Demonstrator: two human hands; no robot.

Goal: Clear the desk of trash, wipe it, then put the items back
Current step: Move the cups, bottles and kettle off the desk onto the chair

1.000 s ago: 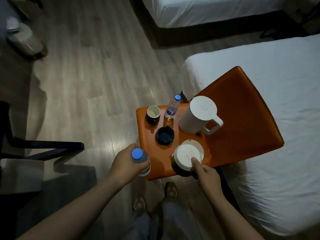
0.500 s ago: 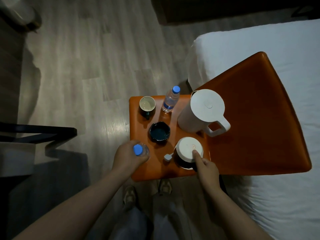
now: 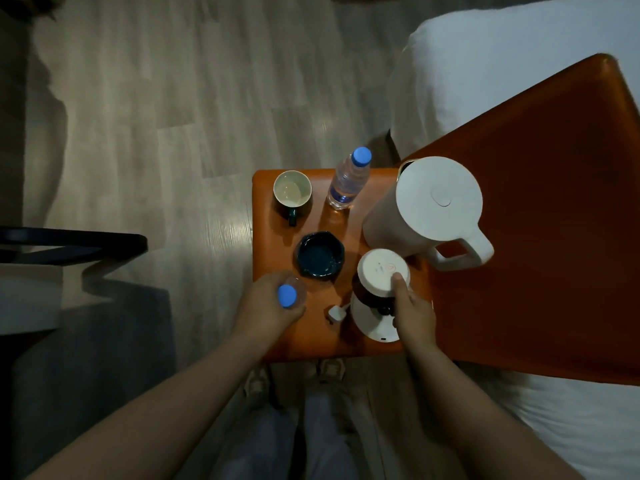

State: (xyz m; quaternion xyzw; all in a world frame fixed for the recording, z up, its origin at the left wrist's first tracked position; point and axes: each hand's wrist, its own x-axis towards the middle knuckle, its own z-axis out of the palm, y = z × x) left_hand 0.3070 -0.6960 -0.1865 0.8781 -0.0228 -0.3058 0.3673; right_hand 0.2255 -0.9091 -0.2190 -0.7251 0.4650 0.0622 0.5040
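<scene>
Orange chair seat point(image 3: 298, 336) beside white bed point(image 3: 502, 57)

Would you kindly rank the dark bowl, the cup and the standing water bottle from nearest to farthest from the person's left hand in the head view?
From the left hand, which has its grip on a blue-capped bottle at the seat's near left corner:
1. Dark bowl, just beyond the hand, mid-seat.
2. Cup, at the far left corner.
3. Standing water bottle, on the far edge, right of the cup.

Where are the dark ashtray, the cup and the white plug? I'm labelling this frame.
dark ashtray point(image 3: 320, 254): head view, inner floor of the dish.
cup point(image 3: 292, 192): head view, pale inside bottom.
white plug point(image 3: 336, 313): head view, plug body.
</scene>
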